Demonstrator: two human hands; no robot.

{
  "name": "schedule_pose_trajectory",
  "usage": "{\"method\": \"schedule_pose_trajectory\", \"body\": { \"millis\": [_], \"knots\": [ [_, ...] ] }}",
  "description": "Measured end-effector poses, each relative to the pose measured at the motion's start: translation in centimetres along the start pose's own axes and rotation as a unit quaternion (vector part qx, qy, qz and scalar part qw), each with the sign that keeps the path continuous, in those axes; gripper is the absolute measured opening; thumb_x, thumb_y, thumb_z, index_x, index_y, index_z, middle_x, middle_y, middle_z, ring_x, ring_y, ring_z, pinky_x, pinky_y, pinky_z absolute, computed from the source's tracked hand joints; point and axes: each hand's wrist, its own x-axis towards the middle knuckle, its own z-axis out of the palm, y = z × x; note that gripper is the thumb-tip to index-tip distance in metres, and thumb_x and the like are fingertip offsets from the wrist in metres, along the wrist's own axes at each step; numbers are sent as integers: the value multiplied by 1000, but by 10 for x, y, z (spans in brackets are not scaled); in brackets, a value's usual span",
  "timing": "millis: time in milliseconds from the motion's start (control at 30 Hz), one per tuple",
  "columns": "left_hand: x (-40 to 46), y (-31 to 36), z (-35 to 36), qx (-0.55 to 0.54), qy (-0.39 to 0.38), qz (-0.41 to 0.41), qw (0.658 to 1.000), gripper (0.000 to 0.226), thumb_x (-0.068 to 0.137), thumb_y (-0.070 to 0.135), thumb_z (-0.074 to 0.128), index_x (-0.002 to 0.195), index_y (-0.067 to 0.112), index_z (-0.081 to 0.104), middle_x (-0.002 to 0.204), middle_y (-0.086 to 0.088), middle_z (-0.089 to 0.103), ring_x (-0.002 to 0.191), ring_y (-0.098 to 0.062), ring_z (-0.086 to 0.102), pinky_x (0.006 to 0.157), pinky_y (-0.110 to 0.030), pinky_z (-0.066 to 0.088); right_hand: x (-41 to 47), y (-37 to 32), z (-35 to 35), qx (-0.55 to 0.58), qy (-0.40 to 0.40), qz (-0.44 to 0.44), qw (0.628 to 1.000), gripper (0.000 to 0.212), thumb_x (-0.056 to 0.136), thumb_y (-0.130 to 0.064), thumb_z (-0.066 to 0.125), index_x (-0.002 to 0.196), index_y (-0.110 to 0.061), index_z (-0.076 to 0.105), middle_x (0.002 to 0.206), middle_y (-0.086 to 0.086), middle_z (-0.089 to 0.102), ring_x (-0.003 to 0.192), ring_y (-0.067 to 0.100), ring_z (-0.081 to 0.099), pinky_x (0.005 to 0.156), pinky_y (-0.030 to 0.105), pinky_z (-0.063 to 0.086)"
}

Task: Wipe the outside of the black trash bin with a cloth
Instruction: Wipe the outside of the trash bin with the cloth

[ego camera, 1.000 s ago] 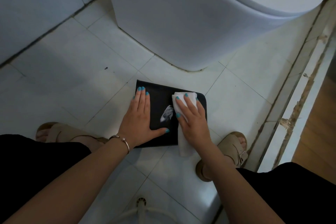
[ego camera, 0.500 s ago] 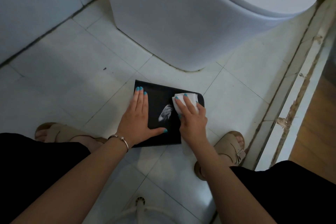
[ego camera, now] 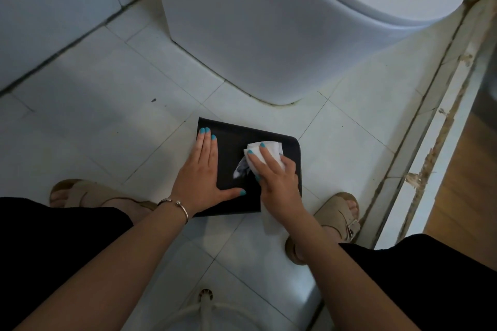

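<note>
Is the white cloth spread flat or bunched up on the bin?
Bunched. The white cloth is crumpled under the right hand on the black trash bin, a tail hanging below the wrist.

Right hand draws the cloth back across the bin top.
The right hand (ego camera: 278, 183) and white cloth (ego camera: 266, 152) have slid nearer the person; fingers now more curled over it.
</note>
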Motion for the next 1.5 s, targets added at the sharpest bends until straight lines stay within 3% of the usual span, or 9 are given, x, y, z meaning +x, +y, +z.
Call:
{"method": "schedule_pose_trajectory", "body": {
  "millis": [133,267,400,667,833,1000,1167,1333,1500],
  "knots": [
    [3,-1,-1,3,7,0,1000,135,64,97,20,151,-5,1,160,-22,-4,148,-32,-8,120,-39,5,7,17,-1,42,54,32,997,58,88,-15,52,139,-42,44,151,-9,38,125,34,36,87,53,46],
    [1,0,-1,14,13,5,1000,133,66,96,20,150,-7,2,159,-24,-2,148,-34,-6,121,-42,9,6,21,4,34,83,34,995,58,85,-37,61,140,-33,46,156,6,27,127,35,37,98,49,43],
    [2,0,-1,9,18,7,1000,133,68,94,26,150,-8,4,159,-25,-1,149,-34,-6,121,-41,7,1,19,1,-79,107,160,978,70,79,-65,59,142,-46,36,140,12,34,115,35,41,86,48,43],
    [2,0,0,12,11,3,1000,133,67,95,24,151,-7,3,160,-24,-2,149,-33,-7,122,-42,9,3,-3,11,73,93,213,970,69,82,-64,56,144,-51,28,110,7,44,96,23,49,77,33,48],
    [2,0,1,11,15,5,1000,133,67,95,26,151,-5,3,160,-22,-2,149,-32,-6,121,-42,11,2,1,12,30,85,191,977,66,83,-64,54,143,-52,29,102,4,45,83,18,50,66,29,43],
    [3,1,2,8,11,0,1000,132,67,95,23,150,-4,-2,160,-22,-3,149,-33,-6,121,-44,15,6,-12,19,78,123,293,945,63,84,-63,54,142,-54,30,98,0,40,86,20,53,69,27,38],
    [4,1,1,1,14,5,1000,132,67,95,25,151,-3,-1,160,-21,-3,149,-32,-6,121,-42,11,5,11,6,9,80,191,978,63,82,-63,56,140,-52,35,96,2,44,78,20,51,62,29,41],
    [4,2,4,0,16,1,1000,132,67,94,27,150,-5,0,160,-23,-2,149,-33,-5,121,-43,13,5,-10,12,34,85,230,969,63,84,-60,57,142,-50,35,98,2,43,81,19,51,64,28,40],
    [5,2,1,8,19,6,1000,132,67,95,27,150,-5,0,160,-23,-2,149,-33,-5,121,-43,12,4,13,0,-18,63,126,990,62,81,-60,61,139,-48,42,94,4,46,69,21,53,56,27,39]
  ]
}}
